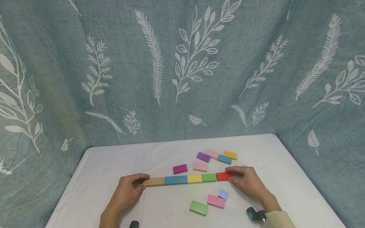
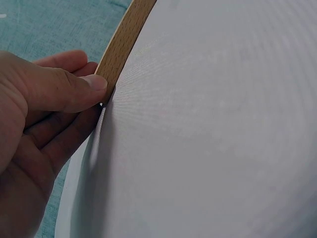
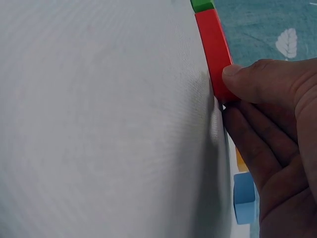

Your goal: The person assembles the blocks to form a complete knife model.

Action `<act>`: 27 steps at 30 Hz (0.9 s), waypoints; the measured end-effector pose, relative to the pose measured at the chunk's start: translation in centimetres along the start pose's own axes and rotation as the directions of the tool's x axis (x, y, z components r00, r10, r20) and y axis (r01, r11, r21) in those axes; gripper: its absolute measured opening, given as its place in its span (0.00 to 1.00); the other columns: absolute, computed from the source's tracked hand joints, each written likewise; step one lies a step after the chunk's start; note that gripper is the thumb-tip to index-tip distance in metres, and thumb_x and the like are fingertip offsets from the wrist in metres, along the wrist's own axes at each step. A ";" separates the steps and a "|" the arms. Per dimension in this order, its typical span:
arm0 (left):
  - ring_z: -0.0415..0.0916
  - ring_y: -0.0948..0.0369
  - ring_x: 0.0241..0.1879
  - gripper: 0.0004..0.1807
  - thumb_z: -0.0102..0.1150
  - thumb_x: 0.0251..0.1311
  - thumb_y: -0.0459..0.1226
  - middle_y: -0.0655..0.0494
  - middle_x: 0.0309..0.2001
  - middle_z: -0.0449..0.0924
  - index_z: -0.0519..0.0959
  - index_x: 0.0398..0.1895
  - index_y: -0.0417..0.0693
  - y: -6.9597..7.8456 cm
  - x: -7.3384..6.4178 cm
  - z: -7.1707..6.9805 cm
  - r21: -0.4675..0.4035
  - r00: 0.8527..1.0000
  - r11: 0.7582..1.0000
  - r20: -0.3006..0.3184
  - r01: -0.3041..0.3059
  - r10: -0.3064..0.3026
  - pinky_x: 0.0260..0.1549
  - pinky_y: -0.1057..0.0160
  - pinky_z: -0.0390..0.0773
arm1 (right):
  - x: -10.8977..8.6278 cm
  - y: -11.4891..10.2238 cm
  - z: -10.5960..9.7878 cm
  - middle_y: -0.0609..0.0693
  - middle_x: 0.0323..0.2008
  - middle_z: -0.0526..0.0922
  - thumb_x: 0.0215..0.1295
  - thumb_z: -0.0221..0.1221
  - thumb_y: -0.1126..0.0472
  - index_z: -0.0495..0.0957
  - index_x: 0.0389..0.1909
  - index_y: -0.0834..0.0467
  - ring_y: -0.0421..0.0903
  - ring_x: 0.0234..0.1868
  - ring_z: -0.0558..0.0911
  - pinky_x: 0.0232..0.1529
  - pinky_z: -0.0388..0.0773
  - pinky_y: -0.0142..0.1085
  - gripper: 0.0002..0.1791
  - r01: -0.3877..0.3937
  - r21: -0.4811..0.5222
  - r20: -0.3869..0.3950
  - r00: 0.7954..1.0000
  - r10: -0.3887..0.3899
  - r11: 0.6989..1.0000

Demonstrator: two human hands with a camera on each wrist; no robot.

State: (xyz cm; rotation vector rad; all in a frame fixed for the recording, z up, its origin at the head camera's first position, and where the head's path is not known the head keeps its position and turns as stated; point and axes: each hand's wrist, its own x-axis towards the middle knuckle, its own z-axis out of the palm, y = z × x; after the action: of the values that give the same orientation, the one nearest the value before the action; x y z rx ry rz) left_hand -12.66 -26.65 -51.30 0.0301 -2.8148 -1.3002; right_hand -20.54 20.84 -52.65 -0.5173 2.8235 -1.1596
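Observation:
A straight row of blocks lies across the white table: a plain wooden block (image 1: 155, 181), a blue block (image 1: 176, 180), a yellow block (image 1: 195, 179), a green block (image 1: 209, 178) and a red block (image 1: 223, 176). My left hand (image 1: 127, 191) pinches the left end of the wooden block, thumb on the near side, as the left wrist view also shows. At the other end, my right hand (image 1: 249, 181) pinches the red block between thumb and fingers. In the right wrist view, the red block (image 3: 215, 54) stands end to end with the green block (image 3: 202, 5).
Behind the row lie a magenta block (image 1: 180, 169), pink blocks (image 1: 200, 167), a purple block (image 1: 203, 157), a teal block (image 1: 224, 159) and an orange block (image 1: 230, 155). In front are a light green block (image 1: 198, 208), a pink block (image 1: 216, 201) and a light blue block (image 1: 223, 194).

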 end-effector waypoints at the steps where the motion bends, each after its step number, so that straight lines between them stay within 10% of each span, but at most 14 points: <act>1: 0.87 0.48 0.63 0.20 0.71 0.63 0.22 0.50 0.56 0.92 0.91 0.55 0.46 0.0 0.0 0.0 0.000 1.000 1.000 0.001 0.001 -0.001 0.69 0.41 0.82 | 0.0 0.0 0.0 0.39 0.53 0.93 0.62 0.76 0.68 0.91 0.57 0.50 0.47 0.62 0.89 0.67 0.87 0.50 0.22 -0.002 0.001 -0.002 1.000 0.002 1.000; 27: 0.87 0.48 0.62 0.20 0.71 0.62 0.21 0.51 0.56 0.92 0.91 0.55 0.46 0.2 0.0 0.0 0.008 1.000 1.000 0.001 0.001 -0.001 0.69 0.41 0.83 | 0.0 -0.3 0.2 0.39 0.53 0.93 0.61 0.77 0.68 0.91 0.57 0.50 0.47 0.62 0.90 0.67 0.87 0.50 0.23 0.013 -0.008 -0.004 1.000 -0.013 1.000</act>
State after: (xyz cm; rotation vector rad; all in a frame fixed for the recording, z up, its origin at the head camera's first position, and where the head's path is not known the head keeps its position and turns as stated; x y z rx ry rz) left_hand -12.65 -26.46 -51.15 0.0308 -2.8212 -1.2894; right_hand -20.41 20.49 -52.62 -0.5352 2.8338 -1.1533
